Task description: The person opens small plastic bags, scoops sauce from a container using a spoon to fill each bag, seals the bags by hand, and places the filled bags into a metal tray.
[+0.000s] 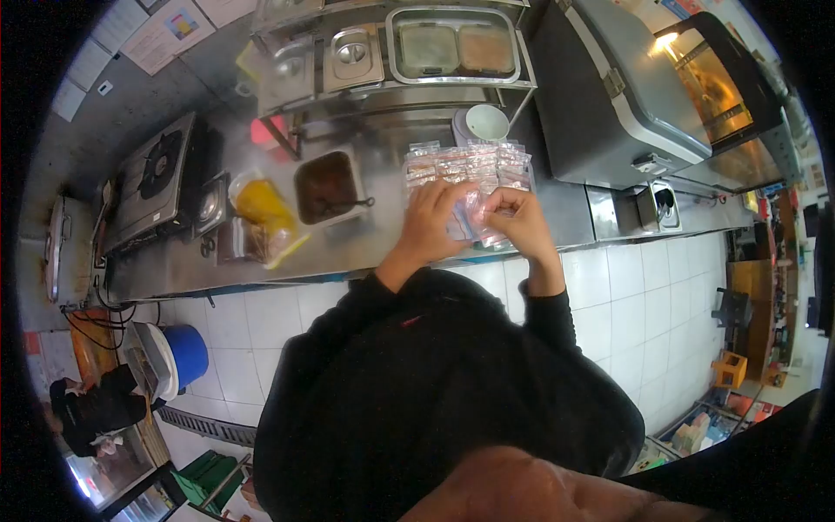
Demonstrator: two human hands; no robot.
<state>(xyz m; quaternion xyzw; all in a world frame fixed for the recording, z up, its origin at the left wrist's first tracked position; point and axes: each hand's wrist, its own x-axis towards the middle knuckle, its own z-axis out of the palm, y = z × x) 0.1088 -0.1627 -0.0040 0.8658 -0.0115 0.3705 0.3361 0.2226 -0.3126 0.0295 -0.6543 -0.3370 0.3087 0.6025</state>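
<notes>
In the head view both my hands are over a pile of small clear zip bags (513,163) in a shallow tray on the steel counter. A clear plastic bag (475,214) is between my hands. My left hand (432,219) curls along its left side, thumb and fingers against the plastic. My right hand (522,224) pinches it at the right with bent fingers. What the bag contains is too small to make out.
Left along the counter (355,246) are a brown sauce pan (328,187) with a ladle, a yellow bag (265,207) and a gas stove (155,174). A pale bowl (487,123), a shelf of steel containers (353,54) and a grey insulated box (609,96) stand behind. Another person (100,409) is far left.
</notes>
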